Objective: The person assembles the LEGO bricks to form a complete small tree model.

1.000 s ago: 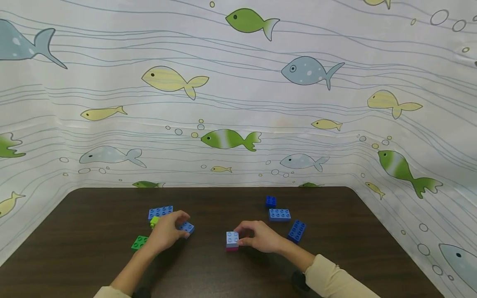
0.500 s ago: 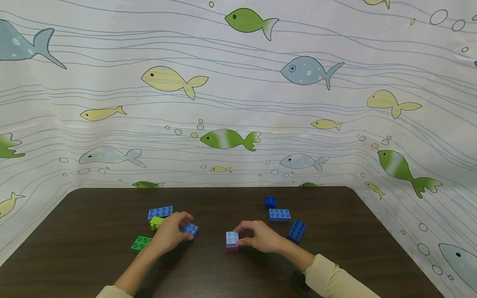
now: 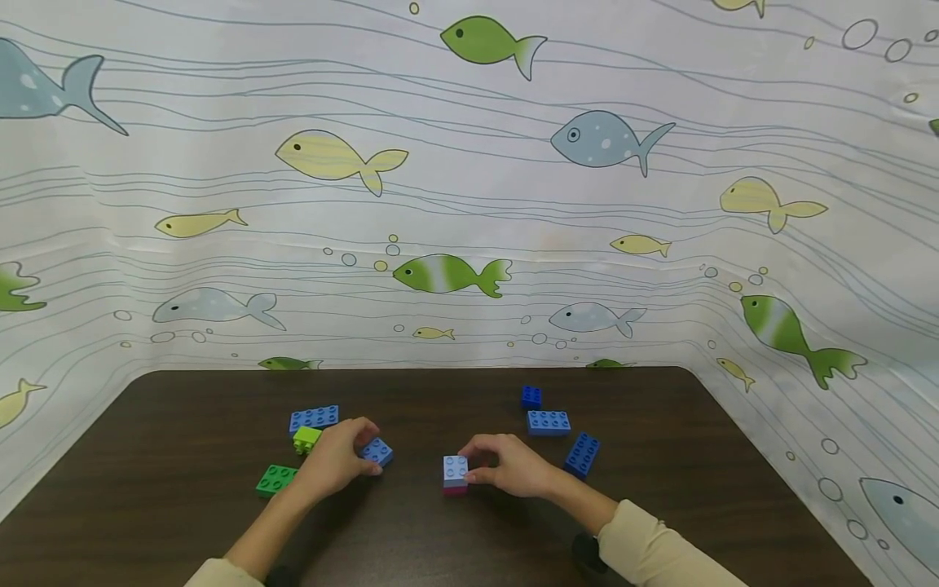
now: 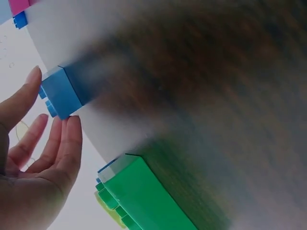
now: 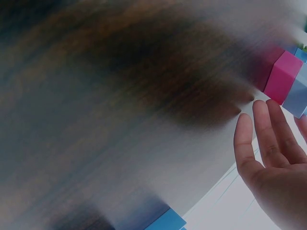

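Note:
Between thumb and fingertips my left hand (image 3: 333,458) pinches a blue toy brick (image 3: 377,451), low at the table. The left wrist view shows the thumb on one side of this blue brick (image 4: 62,93) and fingertips on the other. Near the table's middle stands a stack: a light blue brick (image 3: 456,468) on top of a pink brick (image 3: 455,491). My right hand (image 3: 513,466) holds the stack from its right side by thumb and fingers. In the right wrist view the fingertips meet the pink brick (image 5: 284,76) and light blue brick (image 5: 296,91).
Left of the left hand lie a long blue brick (image 3: 314,419), a lime brick (image 3: 306,440) and a green brick (image 3: 275,480). Beyond the right hand are a small dark blue brick (image 3: 531,397), a blue brick (image 3: 548,422) and a darker blue brick (image 3: 583,454).
My left hand has shifted a little to the right with the blue brick, uncovering more of the lime and green bricks. The right hand and the stack stay in place.

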Demonstrator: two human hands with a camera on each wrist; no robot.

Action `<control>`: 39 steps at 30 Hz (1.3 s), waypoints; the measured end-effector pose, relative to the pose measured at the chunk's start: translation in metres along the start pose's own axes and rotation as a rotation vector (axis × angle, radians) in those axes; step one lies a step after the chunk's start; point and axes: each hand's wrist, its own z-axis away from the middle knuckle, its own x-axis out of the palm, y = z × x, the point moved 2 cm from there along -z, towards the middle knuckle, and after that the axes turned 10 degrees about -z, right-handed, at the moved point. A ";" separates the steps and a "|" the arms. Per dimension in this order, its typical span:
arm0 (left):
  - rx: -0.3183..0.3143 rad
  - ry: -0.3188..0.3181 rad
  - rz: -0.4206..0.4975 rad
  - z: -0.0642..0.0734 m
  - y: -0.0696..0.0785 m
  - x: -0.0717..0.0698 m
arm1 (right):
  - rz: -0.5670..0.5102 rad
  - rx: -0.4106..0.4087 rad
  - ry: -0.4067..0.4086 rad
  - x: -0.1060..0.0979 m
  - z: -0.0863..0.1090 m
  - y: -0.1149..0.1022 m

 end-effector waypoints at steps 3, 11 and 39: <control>-0.011 -0.006 0.001 0.001 -0.001 0.001 | -0.001 -0.011 0.000 0.000 0.000 0.000; 0.000 -0.008 0.014 0.001 0.002 0.001 | 0.000 -0.007 -0.001 -0.001 0.000 0.000; 0.267 -0.065 0.179 0.002 0.070 0.011 | -0.081 0.017 -0.079 -0.004 0.001 -0.001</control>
